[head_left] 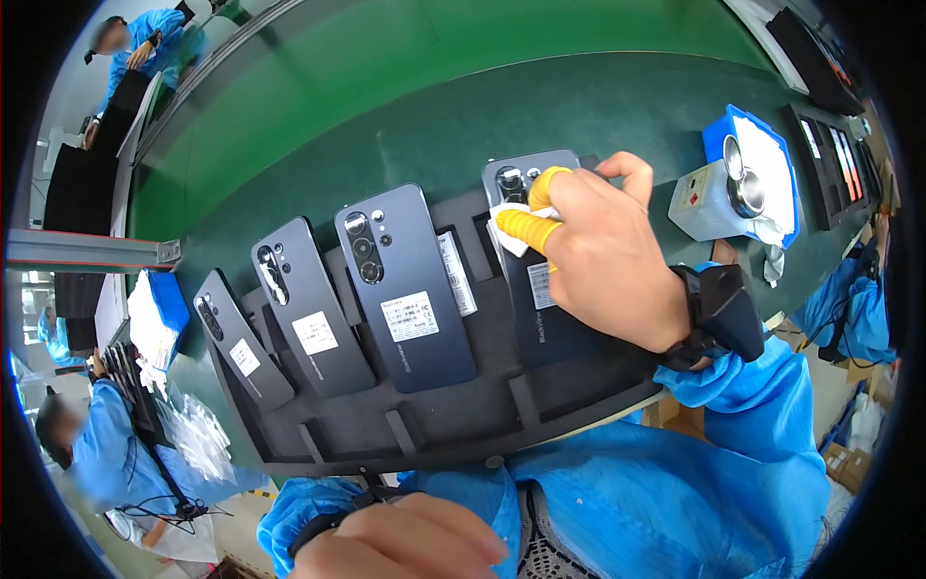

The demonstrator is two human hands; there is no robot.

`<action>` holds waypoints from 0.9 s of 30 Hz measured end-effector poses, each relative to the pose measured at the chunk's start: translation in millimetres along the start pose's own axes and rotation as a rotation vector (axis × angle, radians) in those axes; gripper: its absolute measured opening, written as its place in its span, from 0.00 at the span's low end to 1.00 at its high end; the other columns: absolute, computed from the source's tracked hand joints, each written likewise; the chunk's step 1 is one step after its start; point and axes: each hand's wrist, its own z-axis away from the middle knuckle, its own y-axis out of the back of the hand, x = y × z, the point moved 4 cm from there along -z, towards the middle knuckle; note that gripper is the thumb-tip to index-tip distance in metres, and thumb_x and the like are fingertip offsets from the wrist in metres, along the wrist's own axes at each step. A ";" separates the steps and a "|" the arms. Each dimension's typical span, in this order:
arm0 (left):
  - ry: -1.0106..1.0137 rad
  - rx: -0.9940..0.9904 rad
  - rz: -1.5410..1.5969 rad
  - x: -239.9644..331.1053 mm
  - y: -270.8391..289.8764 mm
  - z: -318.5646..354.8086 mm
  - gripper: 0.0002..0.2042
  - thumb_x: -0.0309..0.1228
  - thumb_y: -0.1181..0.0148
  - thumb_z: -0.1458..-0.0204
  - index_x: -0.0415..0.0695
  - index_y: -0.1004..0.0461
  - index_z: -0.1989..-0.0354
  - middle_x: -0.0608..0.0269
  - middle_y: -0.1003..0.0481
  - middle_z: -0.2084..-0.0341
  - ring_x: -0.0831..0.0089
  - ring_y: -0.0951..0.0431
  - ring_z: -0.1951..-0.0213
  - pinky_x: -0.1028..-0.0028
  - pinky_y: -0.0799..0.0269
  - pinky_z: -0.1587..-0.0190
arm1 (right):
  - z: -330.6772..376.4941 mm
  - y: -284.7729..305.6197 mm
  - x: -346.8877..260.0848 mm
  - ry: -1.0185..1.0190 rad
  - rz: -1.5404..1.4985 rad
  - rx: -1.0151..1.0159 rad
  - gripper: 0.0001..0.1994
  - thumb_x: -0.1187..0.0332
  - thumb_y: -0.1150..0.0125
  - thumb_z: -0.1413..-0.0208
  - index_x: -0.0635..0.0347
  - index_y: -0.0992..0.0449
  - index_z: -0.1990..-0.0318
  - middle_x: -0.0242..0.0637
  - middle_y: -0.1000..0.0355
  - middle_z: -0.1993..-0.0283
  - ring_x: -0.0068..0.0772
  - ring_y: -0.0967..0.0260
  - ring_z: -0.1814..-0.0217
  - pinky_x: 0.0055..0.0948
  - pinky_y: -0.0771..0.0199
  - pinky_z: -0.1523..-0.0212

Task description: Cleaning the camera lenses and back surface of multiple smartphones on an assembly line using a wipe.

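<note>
The right hand (606, 262) pinches a white cloth (514, 246) on the rightmost phone (542, 333) in the black tray (357, 436), seemingly mid-wipe; whether the other three phones (410, 359) (lying alongside) are done or the curled left hand (400, 545) holds anything is unclear.

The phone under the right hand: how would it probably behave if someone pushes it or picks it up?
The phone is probably stiff, since its slab-like body looks straight. It may be rather slippery, because its dark back looks smooth. It seems unlikely to roll, as it lies with its broad back up on the black tray.
</note>
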 end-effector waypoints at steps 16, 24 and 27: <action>0.353 0.330 0.008 19.4 -16.0 4.6 0.02 0.38 0.36 0.48 0.63 0.19 0.67 0.65 0.31 0.60 0.65 0.33 0.56 0.63 0.36 0.54 | 12.0 12.0 5.0 -0.055 0.104 -0.028 0.20 0.83 0.40 0.67 0.54 0.15 0.62 0.32 0.33 0.65 0.32 0.34 0.62 0.45 0.49 0.49; 0.131 0.186 0.144 -4.1 -7.3 -2.5 0.01 0.38 0.36 0.48 0.60 0.20 0.70 0.65 0.32 0.61 0.66 0.32 0.55 0.64 0.37 0.53 | 12.7 14.1 1.6 -0.052 0.040 -0.016 0.20 0.82 0.40 0.67 0.56 0.16 0.62 0.31 0.32 0.64 0.32 0.34 0.62 0.45 0.49 0.50; 0.120 0.171 0.156 -4.2 -17.4 -4.9 0.01 0.37 0.35 0.48 0.59 0.21 0.70 0.65 0.32 0.61 0.66 0.32 0.55 0.64 0.37 0.53 | 11.8 9.7 2.8 -0.043 0.073 -0.007 0.20 0.82 0.39 0.67 0.55 0.16 0.62 0.31 0.32 0.64 0.32 0.34 0.62 0.45 0.49 0.49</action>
